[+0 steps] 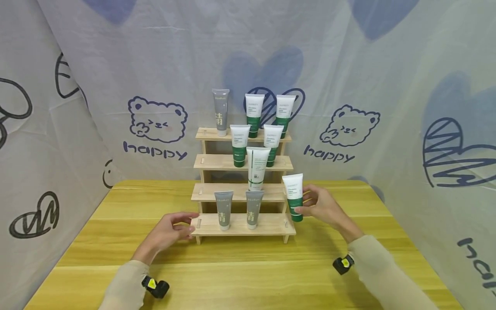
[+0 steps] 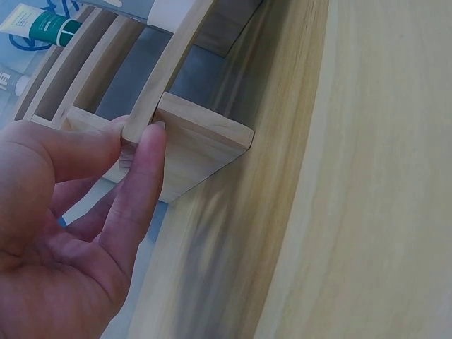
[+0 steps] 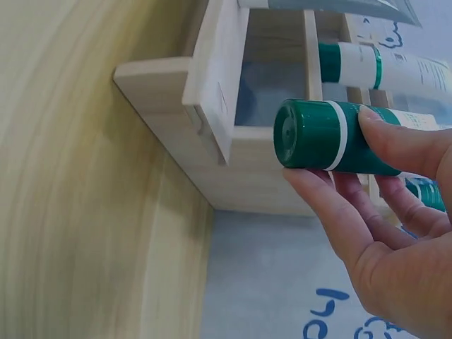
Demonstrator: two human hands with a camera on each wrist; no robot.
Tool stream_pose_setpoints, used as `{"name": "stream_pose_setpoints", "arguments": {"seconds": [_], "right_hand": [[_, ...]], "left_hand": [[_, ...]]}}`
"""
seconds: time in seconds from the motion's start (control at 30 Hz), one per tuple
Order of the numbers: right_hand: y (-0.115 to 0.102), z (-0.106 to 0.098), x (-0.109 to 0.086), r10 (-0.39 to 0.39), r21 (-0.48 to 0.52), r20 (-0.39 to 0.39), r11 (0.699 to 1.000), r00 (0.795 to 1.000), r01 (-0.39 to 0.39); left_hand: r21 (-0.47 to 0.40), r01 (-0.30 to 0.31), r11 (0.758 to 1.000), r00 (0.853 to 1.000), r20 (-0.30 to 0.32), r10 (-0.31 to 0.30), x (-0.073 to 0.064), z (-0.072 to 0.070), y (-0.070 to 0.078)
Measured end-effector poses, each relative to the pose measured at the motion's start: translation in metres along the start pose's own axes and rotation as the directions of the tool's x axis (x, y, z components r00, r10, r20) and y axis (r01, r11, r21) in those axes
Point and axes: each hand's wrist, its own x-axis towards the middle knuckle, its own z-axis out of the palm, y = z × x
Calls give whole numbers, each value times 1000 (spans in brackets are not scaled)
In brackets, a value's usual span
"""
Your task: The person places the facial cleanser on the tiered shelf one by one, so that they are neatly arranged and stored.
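Observation:
My right hand point(image 1: 323, 206) grips a white squeeze tube with a green lower part and cap point(image 1: 293, 191) between thumb and fingers. This tube is upright, cap down, just beyond the right end of a stepped wooden display stand point(image 1: 207, 161). In the right wrist view the round green cap point(image 3: 288, 134) points away from the palm. At the stand's left end, my left hand point(image 1: 168, 234) pinches the tip of the lowest shelf board point(image 2: 152, 102) between thumb and finger. Two grey tubes point(image 1: 223, 210) stand on that lowest step.
A larger white tube with thin green lines point(image 1: 257, 168) stands on the step above. Several white-and-green tubes point(image 1: 240, 145) occupy the upper two steps, with another grey tube point(image 1: 221, 112) at top left. The stand is on a wood-grain table point(image 1: 240, 275), before a printed cloth backdrop point(image 1: 341, 64).

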Motion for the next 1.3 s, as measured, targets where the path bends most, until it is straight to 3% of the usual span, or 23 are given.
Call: {"name": "stream_pose_setpoints", "arguments": {"seconds": [0.77,1.3], "right_hand": [[3,46,6,-70,85,-21,994,997,72],[5,56,2,-50,96,-24,994,998,52]], "left_hand": [[-17,-19,1000,1000,23,20,-1,0,2],[5,-4,1000,1000,5,4,-2,1,2]]}}
